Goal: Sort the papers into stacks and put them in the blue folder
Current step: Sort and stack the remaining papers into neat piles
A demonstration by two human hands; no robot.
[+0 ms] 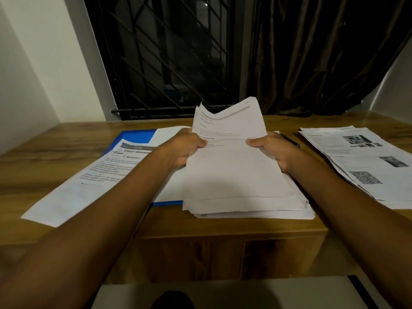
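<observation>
Two hands grip one sheaf of papers at the middle of the desk. The left hand holds its left edge and the right hand holds its right edge. Each hand has its thumb on top of the printed page and its fingers curled underneath. The far end of the sheaf is raised and buckles slightly, so the top edge looks wavy. Its near end comes down onto a thick stack lying flat on the desk near the front edge. I cannot tell exactly where the held sheets end and the stack begins.

Left of the hands lies the blue folder, flat on the desk and mostly covered. Blue shows only at its far left corner and in a thin strip along its near edge. A printed sheet headed "Clean Glasses Case" lies across it at an angle and reaches past the folder toward the front left.

On the right side of the desk, apart from the stack, sits another pile whose top page carries small photographs and a square code. A dark pen lies between this pile and the right hand. Behind the desk are a barred window and a dark curtain.
</observation>
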